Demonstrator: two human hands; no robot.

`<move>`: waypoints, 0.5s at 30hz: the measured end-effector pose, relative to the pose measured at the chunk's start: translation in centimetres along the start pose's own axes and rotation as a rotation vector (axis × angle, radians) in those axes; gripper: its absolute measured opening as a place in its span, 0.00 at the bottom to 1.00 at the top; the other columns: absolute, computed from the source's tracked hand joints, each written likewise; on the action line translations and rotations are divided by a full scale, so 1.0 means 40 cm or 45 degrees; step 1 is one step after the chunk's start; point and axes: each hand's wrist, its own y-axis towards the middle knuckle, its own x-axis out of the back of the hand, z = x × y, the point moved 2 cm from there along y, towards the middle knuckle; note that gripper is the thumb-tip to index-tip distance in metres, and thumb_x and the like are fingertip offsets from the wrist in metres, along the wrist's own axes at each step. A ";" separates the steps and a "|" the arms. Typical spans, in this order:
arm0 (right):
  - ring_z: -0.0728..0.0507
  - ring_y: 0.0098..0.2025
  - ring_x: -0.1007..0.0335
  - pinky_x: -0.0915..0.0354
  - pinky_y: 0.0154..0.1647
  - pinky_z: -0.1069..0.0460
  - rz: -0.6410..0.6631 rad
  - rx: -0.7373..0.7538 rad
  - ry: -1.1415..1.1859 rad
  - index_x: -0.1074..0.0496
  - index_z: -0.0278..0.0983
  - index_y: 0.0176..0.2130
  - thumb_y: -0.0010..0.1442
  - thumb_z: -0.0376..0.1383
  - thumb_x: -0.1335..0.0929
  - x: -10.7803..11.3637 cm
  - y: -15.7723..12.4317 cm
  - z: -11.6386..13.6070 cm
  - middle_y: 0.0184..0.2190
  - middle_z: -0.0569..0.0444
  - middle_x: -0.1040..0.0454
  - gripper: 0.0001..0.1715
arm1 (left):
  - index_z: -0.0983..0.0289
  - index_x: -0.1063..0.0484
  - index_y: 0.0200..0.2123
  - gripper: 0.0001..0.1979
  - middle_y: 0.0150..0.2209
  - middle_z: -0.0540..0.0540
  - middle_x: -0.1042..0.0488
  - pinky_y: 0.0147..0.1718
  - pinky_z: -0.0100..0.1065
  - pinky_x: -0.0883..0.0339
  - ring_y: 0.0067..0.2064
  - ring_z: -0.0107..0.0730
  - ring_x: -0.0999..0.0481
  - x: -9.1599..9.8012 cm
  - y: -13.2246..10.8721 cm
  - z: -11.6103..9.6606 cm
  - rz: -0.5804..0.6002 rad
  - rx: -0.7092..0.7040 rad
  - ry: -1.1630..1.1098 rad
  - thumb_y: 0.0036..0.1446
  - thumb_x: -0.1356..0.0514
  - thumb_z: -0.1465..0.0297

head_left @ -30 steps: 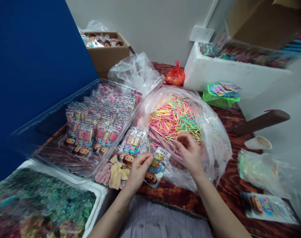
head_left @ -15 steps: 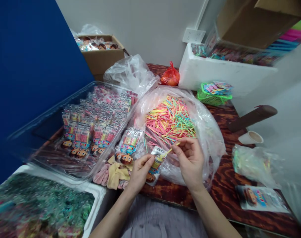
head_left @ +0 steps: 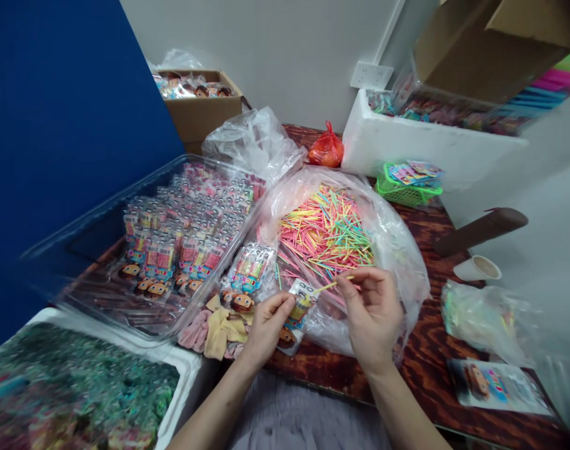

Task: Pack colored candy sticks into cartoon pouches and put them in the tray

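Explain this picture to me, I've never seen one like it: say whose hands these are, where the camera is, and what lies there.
No machine here: a person wears a camera on the head, looking down at their own bare hands. The left hand pinches a small printed packet; the right hand holds a thin yellow stick at its top edge. On the wooden table lie a clear bag of coloured sticks and, left of it, a clear tray of filled packets.
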 end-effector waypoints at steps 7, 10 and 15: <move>0.47 0.35 0.33 0.37 0.37 0.52 0.238 -0.104 -0.023 0.33 0.40 0.37 0.60 0.36 0.31 -0.036 -0.011 -0.037 0.32 0.57 0.31 0.05 | 0.65 0.25 0.33 0.13 0.29 0.50 0.31 0.33 0.27 0.40 0.32 0.27 0.35 -0.001 0.000 -0.005 0.007 0.032 -0.054 0.60 0.41 0.61; 0.47 0.34 0.33 0.37 0.36 0.53 0.243 -0.149 0.016 0.33 0.40 0.36 0.59 0.36 0.30 -0.034 -0.006 -0.034 0.31 0.58 0.31 0.06 | 0.65 0.25 0.33 0.13 0.29 0.50 0.30 0.33 0.27 0.40 0.32 0.27 0.35 0.005 0.001 -0.010 0.017 0.049 -0.053 0.60 0.41 0.61; 0.45 0.37 0.32 0.36 0.39 0.51 0.388 -0.067 -0.120 0.32 0.40 0.36 0.62 0.36 0.32 -0.036 -0.005 -0.036 0.32 0.55 0.30 0.03 | 0.65 0.24 0.33 0.13 0.28 0.50 0.30 0.32 0.26 0.40 0.32 0.27 0.34 0.006 0.011 -0.011 0.003 0.048 -0.038 0.59 0.41 0.61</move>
